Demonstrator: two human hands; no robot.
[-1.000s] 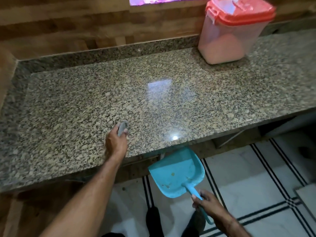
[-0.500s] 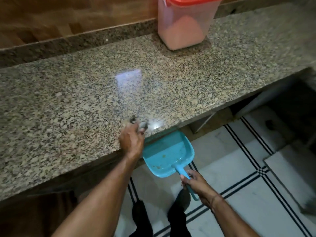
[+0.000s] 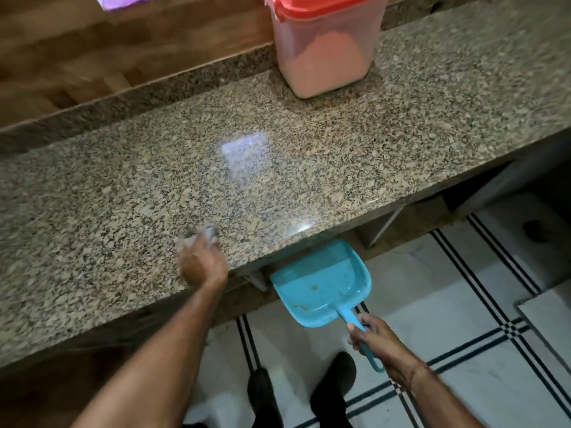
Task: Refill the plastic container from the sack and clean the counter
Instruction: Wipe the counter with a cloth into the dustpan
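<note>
Nearest to the camera, two dark shoes point(image 3: 336, 384) are standing on the white floor point(image 3: 463, 288) with its black lines. The right hand point(image 3: 375, 341) is gripping the handle of the blue dustpan point(image 3: 321, 285), fingers curled round it, and the handle's loop end is sticking out below the fist. The pan is hanging roughly level just below the front edge of the counter point(image 3: 278, 180), mouth toward that edge. A few brown specks are lying inside (too small to identify).

The left hand point(image 3: 200, 264) is resting on the counter near the front edge, just left of the pan, back of the hand up. It is motion-blurred. The fingers are curling over a small grey object point(image 3: 204, 233) against the stone (cloth or brush, cannot tell). The counter is speckled granite, and a pale reflection is showing mid-slab.

Farther back, the container point(image 3: 324, 57) is standing upright by the raised granite back edge, well apart from both hands. Its red lid point(image 3: 324, 7) is on, and pinkish powder is filling most of the visible body. Behind it a wooden wall point(image 3: 92, 57) is running along the back.
</note>
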